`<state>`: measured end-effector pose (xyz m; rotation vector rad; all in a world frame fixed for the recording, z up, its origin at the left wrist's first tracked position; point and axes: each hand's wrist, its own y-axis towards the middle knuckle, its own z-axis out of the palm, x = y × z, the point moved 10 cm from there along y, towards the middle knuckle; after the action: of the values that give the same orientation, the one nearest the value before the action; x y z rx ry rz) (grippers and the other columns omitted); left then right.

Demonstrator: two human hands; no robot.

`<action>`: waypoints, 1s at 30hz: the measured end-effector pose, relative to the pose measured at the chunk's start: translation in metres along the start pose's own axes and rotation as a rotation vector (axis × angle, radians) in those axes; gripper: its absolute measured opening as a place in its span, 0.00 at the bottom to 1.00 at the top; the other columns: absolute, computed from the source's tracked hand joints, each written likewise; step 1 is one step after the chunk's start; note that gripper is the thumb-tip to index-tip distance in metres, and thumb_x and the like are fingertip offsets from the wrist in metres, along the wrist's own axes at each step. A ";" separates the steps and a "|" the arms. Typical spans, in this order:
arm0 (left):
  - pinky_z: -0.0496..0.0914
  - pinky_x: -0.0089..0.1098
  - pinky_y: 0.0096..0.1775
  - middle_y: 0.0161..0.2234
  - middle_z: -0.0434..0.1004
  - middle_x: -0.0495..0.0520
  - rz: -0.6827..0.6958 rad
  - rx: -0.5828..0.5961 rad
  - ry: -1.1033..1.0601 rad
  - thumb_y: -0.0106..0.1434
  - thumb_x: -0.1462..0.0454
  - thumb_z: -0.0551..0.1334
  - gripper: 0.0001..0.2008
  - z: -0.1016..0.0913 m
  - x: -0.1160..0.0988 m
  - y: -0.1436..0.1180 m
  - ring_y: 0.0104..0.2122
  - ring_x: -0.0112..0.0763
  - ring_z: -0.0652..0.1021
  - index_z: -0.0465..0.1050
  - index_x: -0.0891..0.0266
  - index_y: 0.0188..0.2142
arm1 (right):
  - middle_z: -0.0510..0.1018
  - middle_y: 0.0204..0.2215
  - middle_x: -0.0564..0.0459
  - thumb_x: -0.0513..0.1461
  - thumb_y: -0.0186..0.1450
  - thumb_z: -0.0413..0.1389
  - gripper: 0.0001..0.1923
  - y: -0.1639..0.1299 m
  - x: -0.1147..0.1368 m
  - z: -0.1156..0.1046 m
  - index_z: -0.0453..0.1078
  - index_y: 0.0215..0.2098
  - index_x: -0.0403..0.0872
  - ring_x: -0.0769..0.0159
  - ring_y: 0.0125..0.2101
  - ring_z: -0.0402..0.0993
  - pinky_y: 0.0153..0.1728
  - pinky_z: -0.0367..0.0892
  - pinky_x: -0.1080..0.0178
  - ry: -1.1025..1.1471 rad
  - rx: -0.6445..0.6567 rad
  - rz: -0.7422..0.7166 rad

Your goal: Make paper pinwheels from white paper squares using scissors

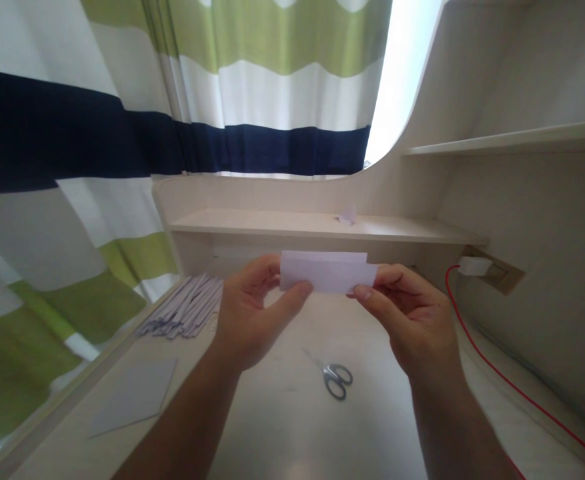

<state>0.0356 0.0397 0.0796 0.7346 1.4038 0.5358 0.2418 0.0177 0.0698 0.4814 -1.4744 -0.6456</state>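
A small folded piece of white paper (325, 275) is held up above the desk between both hands. My left hand (259, 310) pinches its left end, thumb on the near face and fingers behind. At the other end, my right hand (407, 310) grips the lower right corner between thumb and fingers. The back layer of the paper shows above the front one, and the two edges do not line up at the right. Below the hands, a pair of scissors (336, 381) with dark handles lies on the desk, blades pointing up and left.
A pile of paper strips (187, 308) lies at the desk's left, with a flat stack of paper (135, 397) nearer me. A bit of folded paper (347, 217) stands on the back shelf (272, 223). At right, a red cable (477, 347) runs from a white plug (473, 266).
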 end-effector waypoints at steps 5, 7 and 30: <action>0.75 0.27 0.44 0.38 0.81 0.47 0.015 -0.026 -0.100 0.61 0.69 0.73 0.11 0.001 0.005 -0.004 0.38 0.26 0.80 0.77 0.57 0.42 | 0.85 0.31 0.58 0.37 0.63 0.71 0.05 -0.002 0.005 -0.007 0.79 0.34 0.51 0.74 0.31 0.81 0.34 0.75 0.74 -0.035 -0.088 -0.012; 0.75 0.26 0.43 0.38 0.79 0.47 0.027 -0.042 -0.103 0.61 0.70 0.73 0.14 0.000 0.006 -0.004 0.38 0.26 0.79 0.76 0.56 0.43 | 0.84 0.30 0.58 0.38 0.63 0.71 0.06 -0.002 0.004 -0.009 0.79 0.34 0.51 0.73 0.30 0.81 0.32 0.75 0.74 -0.044 -0.108 -0.011; 0.75 0.26 0.39 0.40 0.79 0.49 -0.024 0.002 0.029 0.59 0.70 0.72 0.19 0.010 0.002 -0.003 0.37 0.27 0.80 0.73 0.56 0.49 | 0.83 0.25 0.57 0.35 0.61 0.71 0.08 0.003 -0.002 -0.012 0.78 0.35 0.51 0.65 0.23 0.81 0.28 0.78 0.63 0.074 -0.122 -0.003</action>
<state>0.0450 0.0372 0.0764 0.7134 1.4389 0.5277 0.2541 0.0200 0.0697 0.4088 -1.3563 -0.7084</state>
